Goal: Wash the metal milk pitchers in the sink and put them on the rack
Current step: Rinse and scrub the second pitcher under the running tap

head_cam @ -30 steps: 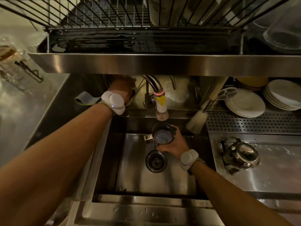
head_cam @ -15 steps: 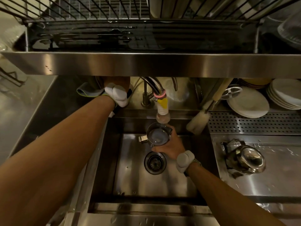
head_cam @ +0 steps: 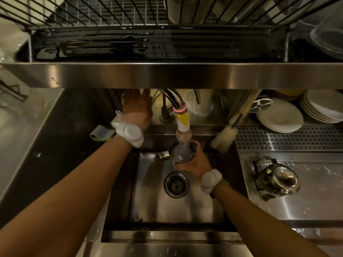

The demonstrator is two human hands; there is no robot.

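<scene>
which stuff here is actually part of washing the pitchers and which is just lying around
In use:
- milk pitcher in the right hand
- faucet nozzle, water running
- left hand behind the faucet
- sink
- rack overhead
- second pitcher on the drainboard, likely next

Lying about:
- plates
- brush
- cloth

A person's right hand [head_cam: 194, 164] holds a small metal pitcher [head_cam: 181, 152] upright under the running faucet [head_cam: 182, 123] over the sink [head_cam: 148, 191]. Their left hand [head_cam: 136, 108] reaches behind it, beneath the dish rack [head_cam: 167, 75]. A second pitcher [head_cam: 278, 180] lies on the desk [head_cam: 306, 204].
</scene>
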